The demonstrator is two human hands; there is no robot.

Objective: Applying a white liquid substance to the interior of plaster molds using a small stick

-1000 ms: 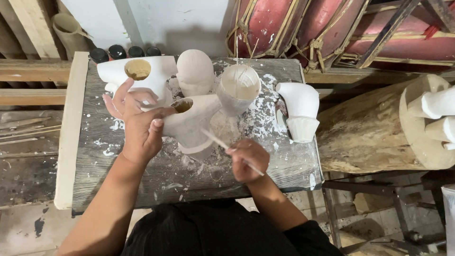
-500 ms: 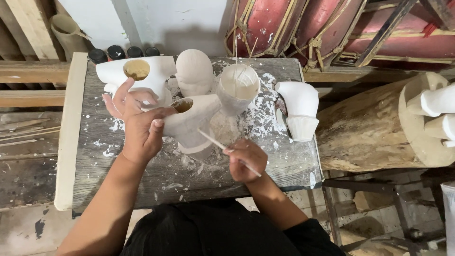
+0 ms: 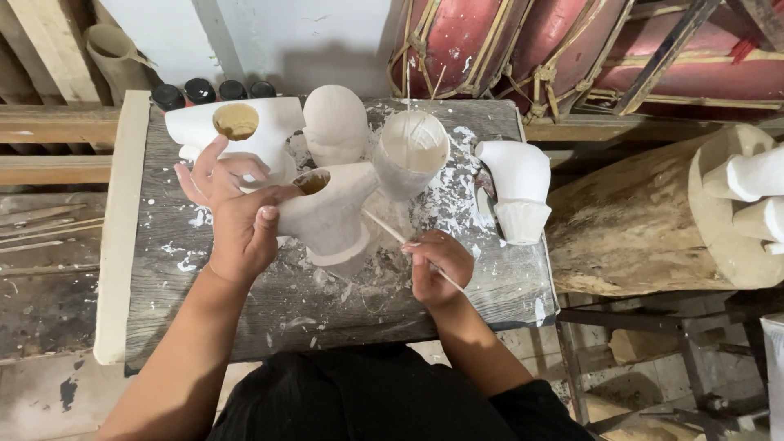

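Note:
My left hand (image 3: 237, 216) grips a pale plaster torso-shaped piece (image 3: 331, 216) by its shoulder, steadying it upright on the grey wooden table (image 3: 188, 310). A brown hole shows at its top. In my right hand (image 3: 437, 265) I pinch a thin wooden stick (image 3: 384, 229) whose tip touches the right side of the piece. Just behind stands a white cup (image 3: 412, 151) filled with white paste. White crumbs and splashes cover the table around the piece.
At the back of the table are another white torso cast (image 3: 237, 131), a plaster head form (image 3: 335, 122) and several dark-capped bottles (image 3: 216, 90). A white cast (image 3: 518, 188) sits at the right edge. A large log (image 3: 645, 220) lies to the right, red drums (image 3: 490, 49) behind.
My right hand and the stick have shifted slightly along the side of the piece. The left hand keeps its hold.

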